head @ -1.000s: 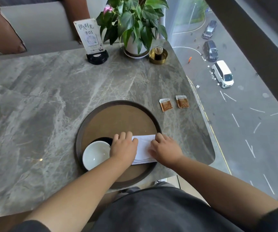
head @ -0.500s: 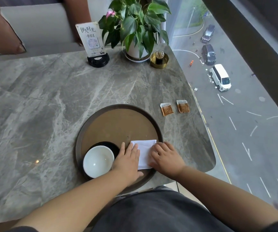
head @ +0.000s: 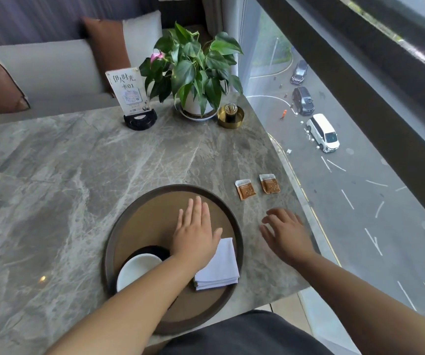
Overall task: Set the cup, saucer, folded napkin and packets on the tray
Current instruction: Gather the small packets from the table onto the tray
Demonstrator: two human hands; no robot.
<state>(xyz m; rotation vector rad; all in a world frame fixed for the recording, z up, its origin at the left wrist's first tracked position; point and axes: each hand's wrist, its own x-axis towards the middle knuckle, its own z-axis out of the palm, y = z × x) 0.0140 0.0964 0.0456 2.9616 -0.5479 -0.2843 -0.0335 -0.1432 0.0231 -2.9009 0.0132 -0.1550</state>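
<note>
Brown packets (head: 257, 186) two, white cup (head: 136, 270) one, napkin (head: 219, 267) one

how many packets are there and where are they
2. Both lie on the marble table, off the tray to its right: one packet nearer the tray, the other packet nearer the window edge. None look hidden.

A person is wearing a dark grey short-sleeved top, its plain fabric showing below both forearms and bunching at the lower right behind the right hand (head: 286, 233). Both forearms are showing bare, with no watch, ring or bracelet visible. The left hand (head: 196, 233) is showing short, unpainted nails on its fingers (head: 198, 210).
</note>
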